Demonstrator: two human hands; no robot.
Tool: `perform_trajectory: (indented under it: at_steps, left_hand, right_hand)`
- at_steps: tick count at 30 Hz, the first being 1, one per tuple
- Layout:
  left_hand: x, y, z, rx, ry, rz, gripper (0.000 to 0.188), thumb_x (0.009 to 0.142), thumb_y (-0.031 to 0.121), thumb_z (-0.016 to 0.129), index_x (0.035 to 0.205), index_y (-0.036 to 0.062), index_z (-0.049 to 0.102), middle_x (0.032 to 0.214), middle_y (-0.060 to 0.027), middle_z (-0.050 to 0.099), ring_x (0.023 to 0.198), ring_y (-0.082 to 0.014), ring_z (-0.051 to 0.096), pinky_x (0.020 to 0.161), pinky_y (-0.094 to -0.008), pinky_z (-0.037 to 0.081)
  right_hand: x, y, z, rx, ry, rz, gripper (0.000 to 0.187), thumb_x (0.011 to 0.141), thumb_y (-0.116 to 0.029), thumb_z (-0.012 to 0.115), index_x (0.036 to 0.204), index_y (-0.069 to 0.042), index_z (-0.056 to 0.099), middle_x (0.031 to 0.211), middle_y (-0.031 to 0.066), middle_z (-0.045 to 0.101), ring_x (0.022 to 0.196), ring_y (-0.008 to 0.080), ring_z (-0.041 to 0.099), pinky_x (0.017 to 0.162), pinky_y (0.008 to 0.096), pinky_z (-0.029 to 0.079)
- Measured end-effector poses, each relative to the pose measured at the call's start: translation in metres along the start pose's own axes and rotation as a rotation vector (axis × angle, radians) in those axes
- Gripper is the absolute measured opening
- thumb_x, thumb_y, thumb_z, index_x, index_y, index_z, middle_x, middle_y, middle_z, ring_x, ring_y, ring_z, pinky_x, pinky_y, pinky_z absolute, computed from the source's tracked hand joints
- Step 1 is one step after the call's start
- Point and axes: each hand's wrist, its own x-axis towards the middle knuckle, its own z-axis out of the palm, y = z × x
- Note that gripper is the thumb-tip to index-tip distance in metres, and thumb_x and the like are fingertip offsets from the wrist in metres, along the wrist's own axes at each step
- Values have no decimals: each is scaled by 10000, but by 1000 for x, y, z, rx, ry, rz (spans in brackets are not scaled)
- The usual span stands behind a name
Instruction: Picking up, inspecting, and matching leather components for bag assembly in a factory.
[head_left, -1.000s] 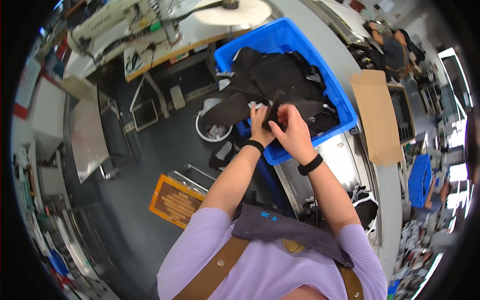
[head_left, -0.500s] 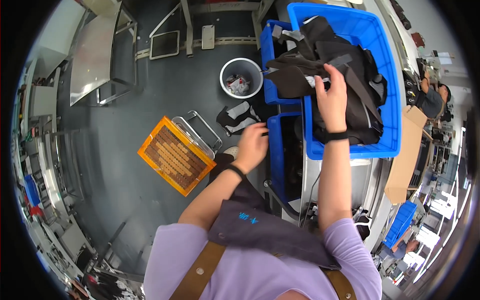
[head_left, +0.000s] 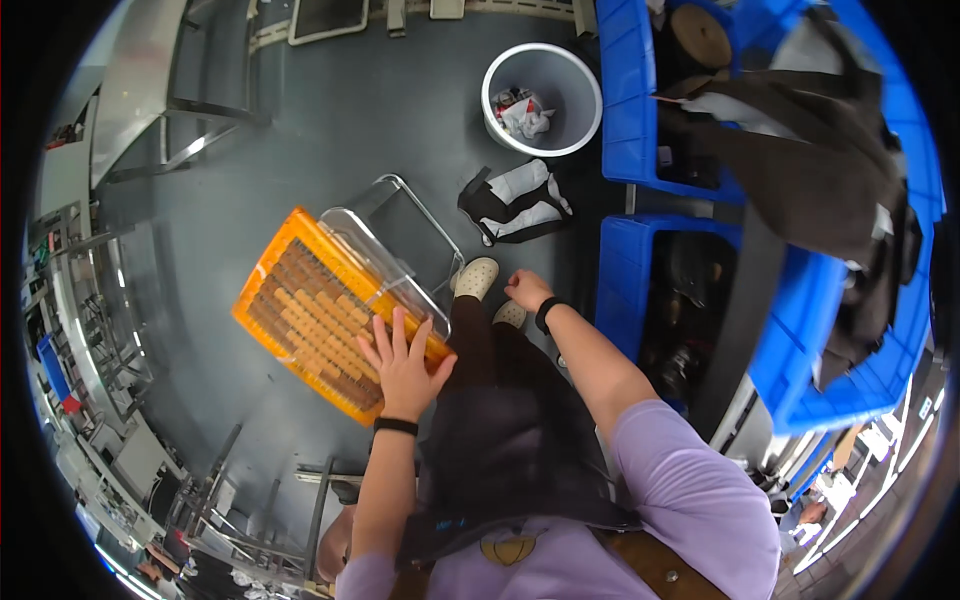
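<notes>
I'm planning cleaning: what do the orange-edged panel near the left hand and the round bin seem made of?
Orange-edged panel: matt brown and tan pieces, possibly wood or bamboo from their colour; orange edging, perhaps plastic, with glossy highlights.
Round bin: probably smooth grey plastic, given its even walls.

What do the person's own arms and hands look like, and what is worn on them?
The left hand and the right hand have no gloves. There is a dark wristband on each side. The sleeves are short and pale purple.
</notes>
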Motion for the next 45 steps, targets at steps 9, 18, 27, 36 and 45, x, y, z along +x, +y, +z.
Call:
perform_trajectory:
  at_steps: [9,18,27,36,45]
  left_hand:
    - [-6,-12,16,113,-18,10,613,764,584,669,1231,188,627,1509,-230,287,1405,-525,155,1072,-736,61]
    - [-8,-12,25,96,13,-8,611,762,635,650,1250,268,628,1498,-169,309,1389,-513,204,1043,-761,76]
    - [3,-1,5,49,57,-16,635,761,519,667,1299,192,583,1488,-198,337,1393,-488,211,1100,-688,86]
    - [55,43,-81,-1376,-317,-410,589,862,391,655,1330,74,491,1418,-125,468,1308,-315,438,1041,-606,341]
    - [112,128,-221,-2467,-682,273,476,996,375,458,1379,94,466,1398,-59,501,1240,-219,497,1050,-392,410]
  right_hand:
    - [210,2,-9,-344,251,-133,787,781,-130,671,1465,-104,283,1441,203,378,1192,383,535,988,439,464]
    - [179,31,-10,-791,-6,-73,235,866,-175,555,980,-54,720,1056,171,691,986,327,671,809,454,547]
    - [-91,-20,-42,356,373,-147,223,844,-143,584,1031,-31,633,827,224,650,819,391,638,706,439,488]
    - [-337,-143,-109,-192,654,-915,207,742,-54,673,942,-78,625,769,75,521,724,280,585,631,396,490]
    - [-414,-124,-112,-451,740,-828,415,786,-64,631,1197,-117,616,914,75,548,857,256,579,723,366,491]
